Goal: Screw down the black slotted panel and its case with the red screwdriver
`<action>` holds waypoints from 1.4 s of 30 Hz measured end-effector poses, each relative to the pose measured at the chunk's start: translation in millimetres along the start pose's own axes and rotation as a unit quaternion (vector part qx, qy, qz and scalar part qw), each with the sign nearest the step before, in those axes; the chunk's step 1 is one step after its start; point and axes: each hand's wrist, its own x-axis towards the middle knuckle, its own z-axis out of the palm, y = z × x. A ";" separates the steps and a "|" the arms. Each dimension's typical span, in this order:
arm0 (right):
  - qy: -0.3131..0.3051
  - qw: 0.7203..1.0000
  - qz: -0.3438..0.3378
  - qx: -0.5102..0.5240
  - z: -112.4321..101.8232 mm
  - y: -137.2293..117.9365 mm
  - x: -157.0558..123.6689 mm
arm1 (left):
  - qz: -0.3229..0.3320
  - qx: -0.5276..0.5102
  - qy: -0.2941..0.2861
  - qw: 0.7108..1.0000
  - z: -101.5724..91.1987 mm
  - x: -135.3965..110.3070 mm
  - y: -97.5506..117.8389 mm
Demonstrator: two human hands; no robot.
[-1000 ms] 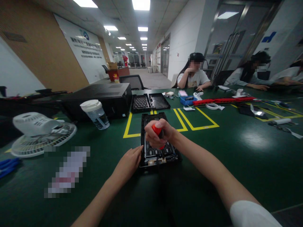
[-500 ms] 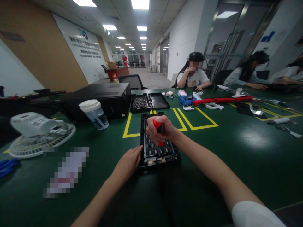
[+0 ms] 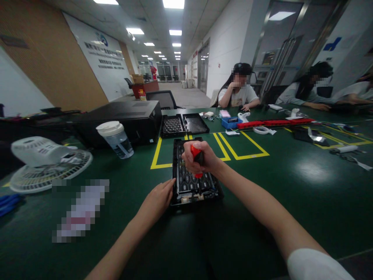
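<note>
A black open device tray point(image 3: 194, 186) with rows of cells lies on the green table in front of me. My right hand point(image 3: 198, 160) is wrapped round a red-and-black screwdriver point(image 3: 198, 156), held upright with its tip down over the tray's middle. My left hand point(image 3: 159, 198) rests against the tray's near left edge, fingers together and pressed to its side. The screwdriver's tip is hidden behind my fingers.
A lidded plastic cup point(image 3: 115, 139) and a white fan point(image 3: 43, 163) stand at the left, a black box point(image 3: 125, 118) behind them. Two more black trays point(image 3: 184, 125) lie beyond yellow floor-tape lines point(image 3: 233, 149). Other people sit at the far right side of the table.
My right hand with the screwdriver has shifted slightly farther along the tray and turned a little. My left hand stays at the tray's edge.
</note>
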 end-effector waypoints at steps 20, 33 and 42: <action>0.123 0.988 -0.040 -0.083 13.8 0.4 -5.1 | 0.007 0.019 -0.007 1.000 0.8 -0.1 -0.1; 0.232 0.960 -0.083 -0.133 16.4 -1.1 -13.2 | 0.002 0.008 -0.014 1.000 -2.5 0.5 2.6; 0.298 0.928 -0.123 -0.186 23.4 0.5 -12.6 | 0.001 0.002 -0.013 1.000 -2.4 0.0 1.3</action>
